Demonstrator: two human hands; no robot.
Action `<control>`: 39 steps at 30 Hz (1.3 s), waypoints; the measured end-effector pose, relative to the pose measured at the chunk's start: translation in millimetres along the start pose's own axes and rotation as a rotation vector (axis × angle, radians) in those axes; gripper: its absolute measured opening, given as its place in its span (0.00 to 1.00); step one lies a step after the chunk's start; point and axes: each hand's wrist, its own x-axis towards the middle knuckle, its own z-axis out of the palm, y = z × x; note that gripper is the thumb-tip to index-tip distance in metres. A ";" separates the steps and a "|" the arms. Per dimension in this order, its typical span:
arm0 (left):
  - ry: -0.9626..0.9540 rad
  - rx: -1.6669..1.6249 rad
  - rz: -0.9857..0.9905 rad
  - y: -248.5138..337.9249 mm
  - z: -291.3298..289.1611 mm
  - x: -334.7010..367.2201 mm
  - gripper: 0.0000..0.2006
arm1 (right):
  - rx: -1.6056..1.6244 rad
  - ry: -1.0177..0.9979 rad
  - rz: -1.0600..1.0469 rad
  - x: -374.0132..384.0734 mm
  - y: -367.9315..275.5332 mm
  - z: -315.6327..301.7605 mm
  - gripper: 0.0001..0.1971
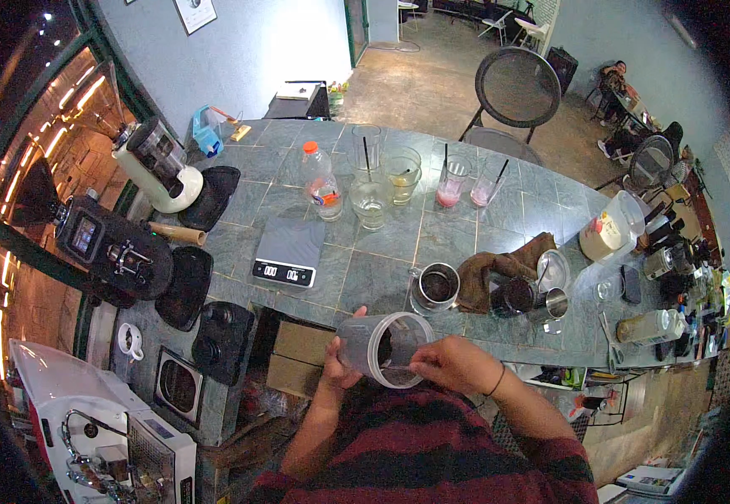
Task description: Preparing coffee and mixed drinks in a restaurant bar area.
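Note:
My left hand is wrapped round a clear plastic tub, tilted with its white-rimmed mouth toward my right. Something dark lies inside the tub; I cannot tell what. My right hand is at the tub's mouth with its fingers closed and the tips just inside. Whatever those fingers pinch, if anything, is hidden. Just beyond the tub on the counter stands a metal cup with dark contents. A grey scale with a lit display lies farther left.
A brown cloth lies beside a dark cup. Several glasses and a plastic bottle with an orange cap stand toward the counter's far edge. Grinders and an espresso machine are at left. A large clear container stands at right.

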 end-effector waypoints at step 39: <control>0.114 -0.025 0.024 -30.6 -5.3 -11.8 0.40 | 0.923 0.256 0.334 -46.6 60.6 -4.3 0.09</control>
